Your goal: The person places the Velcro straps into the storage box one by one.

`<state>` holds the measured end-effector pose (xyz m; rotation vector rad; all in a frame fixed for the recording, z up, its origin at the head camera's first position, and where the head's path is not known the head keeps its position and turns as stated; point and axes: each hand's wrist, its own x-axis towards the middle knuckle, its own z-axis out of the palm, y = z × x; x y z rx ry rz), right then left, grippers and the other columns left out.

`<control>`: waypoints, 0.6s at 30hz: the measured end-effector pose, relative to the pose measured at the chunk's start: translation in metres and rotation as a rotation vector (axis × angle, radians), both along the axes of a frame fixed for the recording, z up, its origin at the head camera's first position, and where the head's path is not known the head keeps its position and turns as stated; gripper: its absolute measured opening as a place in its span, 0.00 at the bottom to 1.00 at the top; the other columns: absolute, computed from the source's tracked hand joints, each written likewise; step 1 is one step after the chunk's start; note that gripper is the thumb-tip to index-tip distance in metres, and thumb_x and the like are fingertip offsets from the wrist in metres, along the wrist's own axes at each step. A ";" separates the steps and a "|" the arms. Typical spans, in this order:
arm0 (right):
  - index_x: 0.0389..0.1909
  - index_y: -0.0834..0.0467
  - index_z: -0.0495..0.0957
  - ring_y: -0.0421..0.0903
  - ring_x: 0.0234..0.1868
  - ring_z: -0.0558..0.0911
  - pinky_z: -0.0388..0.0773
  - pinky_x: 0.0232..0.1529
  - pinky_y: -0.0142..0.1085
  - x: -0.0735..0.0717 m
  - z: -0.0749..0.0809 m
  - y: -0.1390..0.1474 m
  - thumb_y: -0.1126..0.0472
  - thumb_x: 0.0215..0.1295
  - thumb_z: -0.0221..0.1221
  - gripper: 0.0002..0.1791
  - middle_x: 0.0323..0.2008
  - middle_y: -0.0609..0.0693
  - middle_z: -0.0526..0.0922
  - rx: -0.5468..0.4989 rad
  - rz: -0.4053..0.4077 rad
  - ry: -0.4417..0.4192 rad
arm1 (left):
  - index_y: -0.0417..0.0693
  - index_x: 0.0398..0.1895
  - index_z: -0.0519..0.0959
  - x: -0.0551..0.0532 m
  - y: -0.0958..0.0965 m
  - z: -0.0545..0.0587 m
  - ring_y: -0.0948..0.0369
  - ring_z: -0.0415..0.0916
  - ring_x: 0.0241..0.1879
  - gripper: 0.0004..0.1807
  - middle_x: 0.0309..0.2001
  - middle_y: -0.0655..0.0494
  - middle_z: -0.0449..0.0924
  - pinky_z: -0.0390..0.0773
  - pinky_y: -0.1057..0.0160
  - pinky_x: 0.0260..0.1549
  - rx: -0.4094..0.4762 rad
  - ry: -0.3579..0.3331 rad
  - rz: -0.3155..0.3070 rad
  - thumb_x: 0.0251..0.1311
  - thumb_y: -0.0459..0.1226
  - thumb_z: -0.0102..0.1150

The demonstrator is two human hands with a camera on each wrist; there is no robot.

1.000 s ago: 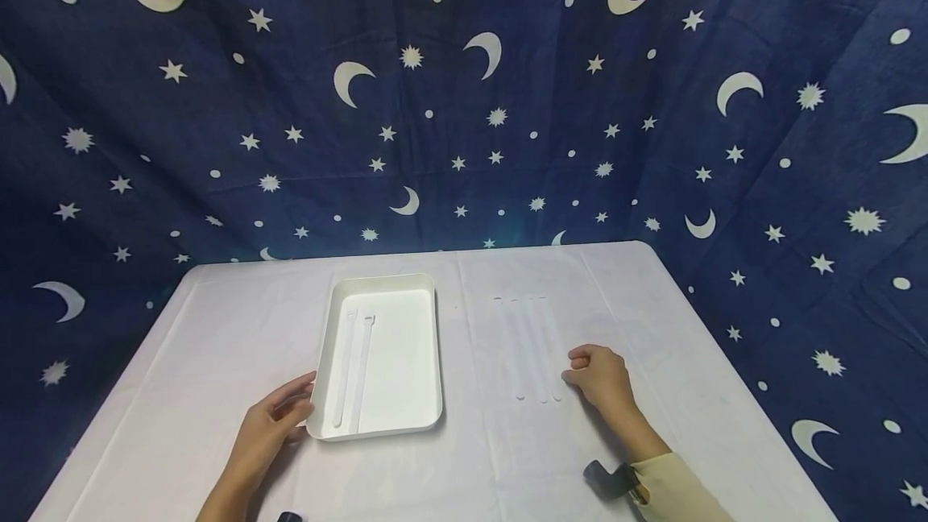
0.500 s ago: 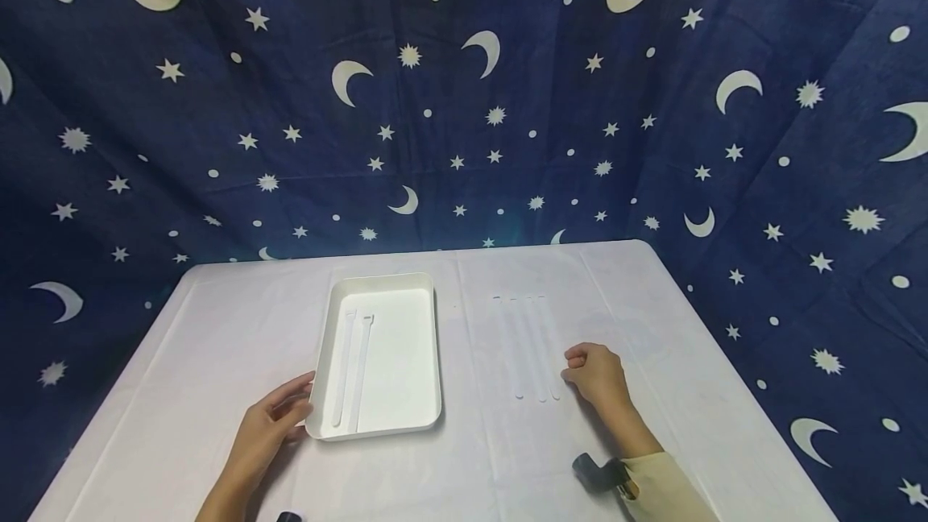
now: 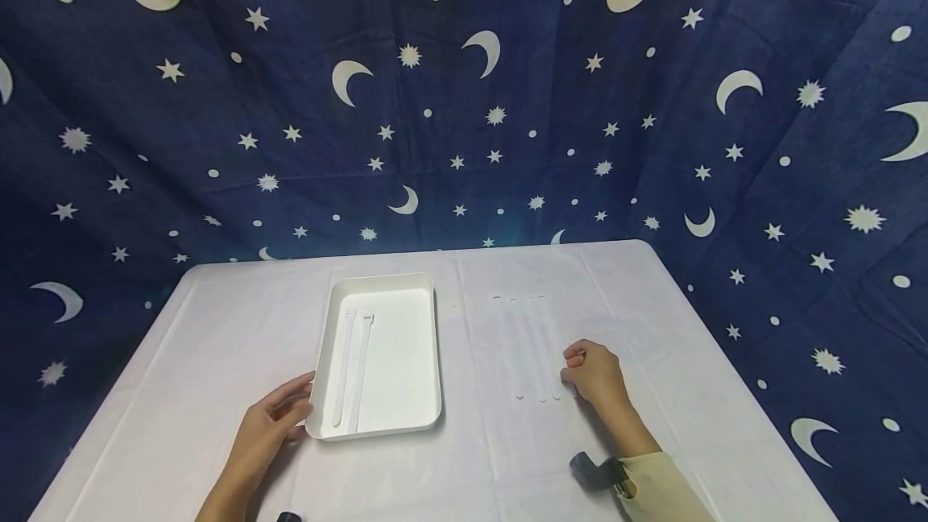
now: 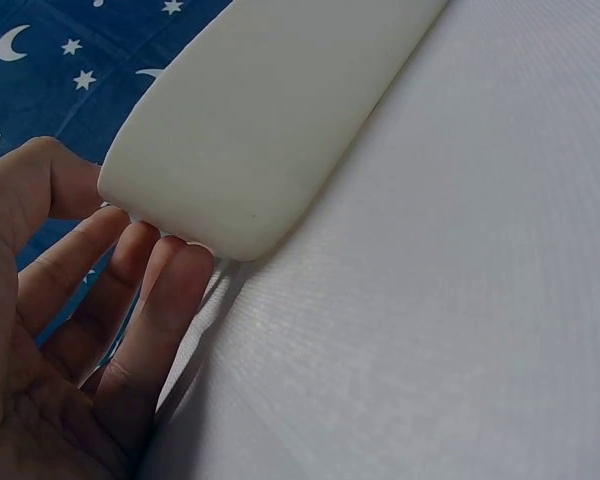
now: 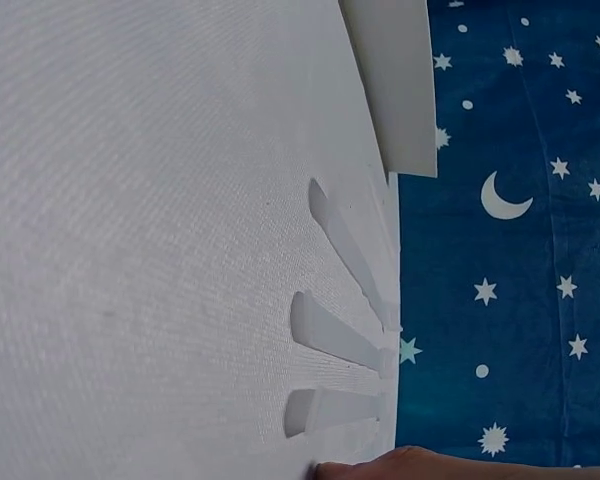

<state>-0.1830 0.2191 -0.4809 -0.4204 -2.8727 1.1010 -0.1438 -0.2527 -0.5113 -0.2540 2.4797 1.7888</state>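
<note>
My left hand (image 3: 270,421) rests against the left wall of a white tray (image 3: 406,369) near its front corner; in the left wrist view the fingers (image 4: 170,290) touch its outside, with the thumb up at the rim. Inside the tray lie two thin white straps, one plain-looking strap (image 3: 344,369) and another strap (image 3: 360,377) with a wider slotted head. On the tablecloth, several similar straps lie side by side; three strap ends show near my right hand (image 3: 598,373), such as a strap (image 5: 335,335) in the right wrist view. Loosely bent, the right fingers show nothing between them.
A white cloth (image 3: 464,474) covers the table. Behind it and to the right hangs a dark blue curtain (image 3: 464,119) with moons and stars. A black device (image 3: 596,471) sits at my right wrist, by the beige sleeve (image 3: 660,486).
My right wrist and sleeve have shifted slightly left, the fingers a touch farther from me. The left hand, tray and straps stay as they were.
</note>
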 end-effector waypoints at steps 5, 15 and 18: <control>0.36 0.64 0.81 0.46 0.27 0.78 0.73 0.27 0.36 0.000 0.003 0.001 0.69 0.48 0.63 0.11 0.25 0.49 0.82 0.002 0.023 -0.025 | 0.42 0.69 0.68 -0.001 0.000 0.000 0.75 0.78 0.41 0.30 0.61 0.38 0.73 0.85 0.65 0.31 -0.010 -0.027 0.011 0.64 0.37 0.61; 0.34 0.66 0.83 0.47 0.28 0.78 0.74 0.24 0.34 -0.005 0.003 0.005 0.65 0.54 0.61 0.09 0.27 0.53 0.83 0.013 0.054 -0.077 | 0.42 0.69 0.68 0.000 0.000 0.002 0.74 0.79 0.41 0.30 0.60 0.39 0.74 0.85 0.65 0.31 0.003 -0.016 -0.001 0.64 0.37 0.61; 0.35 0.66 0.83 0.48 0.30 0.78 0.74 0.25 0.34 -0.006 0.002 0.007 0.65 0.55 0.61 0.09 0.29 0.53 0.84 -0.005 0.061 -0.088 | 0.42 0.68 0.69 0.000 -0.001 0.001 0.73 0.79 0.41 0.29 0.59 0.40 0.74 0.85 0.65 0.31 0.001 -0.013 0.001 0.63 0.37 0.61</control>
